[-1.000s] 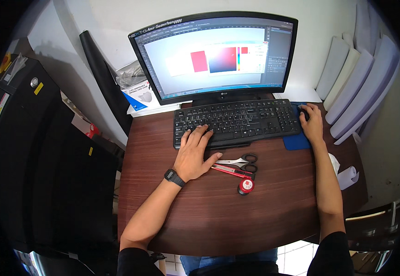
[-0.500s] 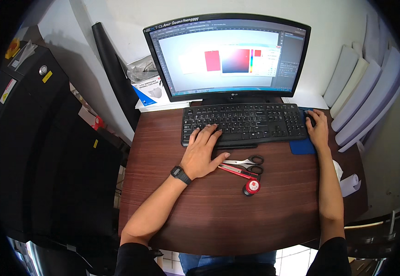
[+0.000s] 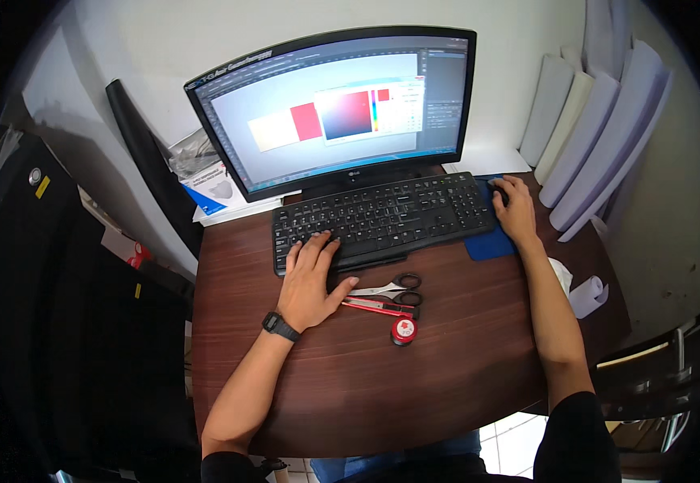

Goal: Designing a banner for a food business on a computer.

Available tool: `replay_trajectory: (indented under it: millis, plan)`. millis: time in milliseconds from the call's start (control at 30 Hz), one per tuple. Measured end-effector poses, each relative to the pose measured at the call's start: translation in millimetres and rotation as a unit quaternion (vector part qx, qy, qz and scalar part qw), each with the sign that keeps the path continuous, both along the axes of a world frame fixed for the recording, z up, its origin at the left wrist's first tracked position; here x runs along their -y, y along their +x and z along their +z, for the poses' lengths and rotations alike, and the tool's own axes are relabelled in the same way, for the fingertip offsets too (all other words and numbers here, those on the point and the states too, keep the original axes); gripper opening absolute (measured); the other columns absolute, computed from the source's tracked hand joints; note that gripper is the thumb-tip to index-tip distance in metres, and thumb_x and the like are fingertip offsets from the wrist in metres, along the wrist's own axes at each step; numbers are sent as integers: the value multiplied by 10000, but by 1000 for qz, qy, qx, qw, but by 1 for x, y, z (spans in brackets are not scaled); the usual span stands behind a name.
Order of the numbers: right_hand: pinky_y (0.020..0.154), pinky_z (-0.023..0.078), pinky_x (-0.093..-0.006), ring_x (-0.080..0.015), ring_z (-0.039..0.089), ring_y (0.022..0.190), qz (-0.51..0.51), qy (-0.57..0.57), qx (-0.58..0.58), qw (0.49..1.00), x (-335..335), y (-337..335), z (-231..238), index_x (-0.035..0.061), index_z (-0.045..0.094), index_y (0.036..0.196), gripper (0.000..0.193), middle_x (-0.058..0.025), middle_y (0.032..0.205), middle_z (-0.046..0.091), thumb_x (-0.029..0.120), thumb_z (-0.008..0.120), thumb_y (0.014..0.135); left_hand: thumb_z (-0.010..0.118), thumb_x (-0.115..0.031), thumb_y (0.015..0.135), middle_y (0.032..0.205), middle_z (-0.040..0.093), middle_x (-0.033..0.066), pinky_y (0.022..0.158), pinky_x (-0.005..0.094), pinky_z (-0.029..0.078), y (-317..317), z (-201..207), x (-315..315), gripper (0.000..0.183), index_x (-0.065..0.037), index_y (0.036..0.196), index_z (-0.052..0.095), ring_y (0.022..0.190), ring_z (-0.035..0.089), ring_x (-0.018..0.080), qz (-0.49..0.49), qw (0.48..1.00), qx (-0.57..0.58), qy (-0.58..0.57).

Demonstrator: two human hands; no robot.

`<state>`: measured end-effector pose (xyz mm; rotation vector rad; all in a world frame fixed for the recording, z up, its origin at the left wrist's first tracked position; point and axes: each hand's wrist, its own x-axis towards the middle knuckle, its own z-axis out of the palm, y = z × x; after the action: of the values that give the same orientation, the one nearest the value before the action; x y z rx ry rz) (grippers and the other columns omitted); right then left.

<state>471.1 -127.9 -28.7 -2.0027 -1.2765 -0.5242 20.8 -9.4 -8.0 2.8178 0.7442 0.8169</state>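
My left hand (image 3: 309,291), with a black watch (image 3: 280,326) at its wrist, rests with fingers apart on the lower left keys of a black keyboard (image 3: 382,213). Its thumb reaches toward a pair of scissors (image 3: 408,281) and a red utility knife (image 3: 375,306); the thumb hides their tips. Just nearer me is a small round red-and-black object with a white top (image 3: 404,329). On a blue mouse pad (image 3: 491,245), my right hand (image 3: 517,213) curls over a dark mouse (image 3: 494,185), which it mostly covers. The monitor (image 3: 334,113) shows a colour picker window beside a red rectangle.
Behind the keyboard at left stands a box (image 3: 213,189) with a plastic bag on it. Several large paper rolls (image 3: 599,137) lean against the wall at right. A small white roll (image 3: 587,298) lies beside my right forearm. A tall black machine (image 3: 68,322) flanks the desk's left side.
My view has turned to the right and tilted, so the desk and monitor sit farther left in the picture. Both hands keep their places on the keyboard and the mouse.
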Motion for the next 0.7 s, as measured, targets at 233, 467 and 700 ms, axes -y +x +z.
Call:
replay_trajectory:
  millis: [233, 467, 700]
  plan:
    - [1020, 493, -467, -362, 606, 1215, 10, -9, -4, 1000, 4, -3, 4, 86, 742, 1190, 281, -151, 1298, 657, 161, 684, 925, 733, -416, 911, 1530, 467, 214, 1220, 548, 255, 2, 2, 2, 700, -6, 1441, 531, 1443, 426, 383, 3, 1000, -11, -2]
    - [1025, 492, -466, -364, 602, 1225, 6, -12, -6, 1000, 3, -3, 4, 83, 742, 1187, 278, -154, 1306, 653, 159, 680, 927, 731, -424, 913, 1528, 470, 206, 1218, 552, 263, 2, 0, 1, 704, -12, 1444, 522, 1452, 418, 375, 1, 1000, -9, 2]
    - [1032, 493, -464, -369, 605, 1230, 3, -12, -4, 1000, 2, -3, 4, 75, 738, 1199, 286, -166, 1306, 658, 160, 684, 931, 734, -414, 912, 1532, 465, 226, 1221, 551, 256, 0, 0, 0, 698, -4, 1440, 532, 1433, 434, 393, 0, 1000, -3, -1]
